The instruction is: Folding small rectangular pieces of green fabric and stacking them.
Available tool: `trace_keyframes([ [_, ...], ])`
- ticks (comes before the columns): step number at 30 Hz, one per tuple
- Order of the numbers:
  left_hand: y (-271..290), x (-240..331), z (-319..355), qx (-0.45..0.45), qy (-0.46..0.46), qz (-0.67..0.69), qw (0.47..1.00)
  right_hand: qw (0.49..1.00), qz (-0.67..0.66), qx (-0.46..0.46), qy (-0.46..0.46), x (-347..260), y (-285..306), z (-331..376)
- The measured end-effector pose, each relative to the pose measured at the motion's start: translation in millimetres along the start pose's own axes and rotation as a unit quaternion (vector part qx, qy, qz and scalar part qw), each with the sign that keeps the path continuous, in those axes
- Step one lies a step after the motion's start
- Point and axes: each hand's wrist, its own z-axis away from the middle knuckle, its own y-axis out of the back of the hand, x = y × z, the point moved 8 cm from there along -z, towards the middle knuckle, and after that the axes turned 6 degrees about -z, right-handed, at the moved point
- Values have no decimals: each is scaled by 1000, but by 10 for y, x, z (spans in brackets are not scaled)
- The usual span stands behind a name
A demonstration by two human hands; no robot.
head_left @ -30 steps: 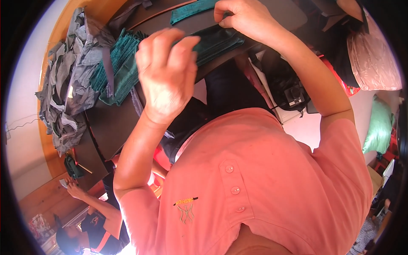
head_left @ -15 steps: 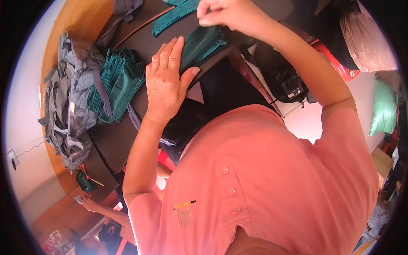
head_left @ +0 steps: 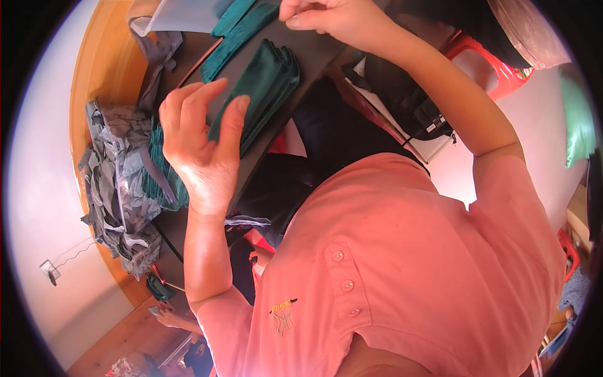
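looks like folding and stacking teal cloth on a dark tabletop. left hand raised just off the surface, fingers spread and loosely curled, palm open, nothing gripped; thumb tip hovering at the near edge of the folded teal cloth, touching or only just over it, hard to say. right hand further out and up past that cloth, fingertips pinched together, maybe on a thin edge or thread, can't tell what if anything is in there.

folded cloth lying flat right under and just beyond the left fingers, layers a bit fanned at the far corner. more teal strips beyond it, toward the right hand. crumpled grey fabric pile off to the outer side of the left wrist, with more teal pieces tucked against it, just beside the heel of the hand.

tips for doing this bit well, just a guess: bring the left palm down flat on the middle of the fold, not the fanned corner, and press before sliding. square the loose layers with the fingertips first so the stack doesn't skew. keep the right pinch light so nothing drags across the top. watch the table edge near the wrist, easy to nudge the cloth off toward the lap.
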Motion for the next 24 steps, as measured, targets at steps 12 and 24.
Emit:
trace_keyframes([
  [12,-787,-446,1,-53,171,406,896,968,180,-125,120,-355,-273,-134],
  [24,-746,-572,73,4,179,381,907,981,83,-150,91,-249,-289,-172],
])
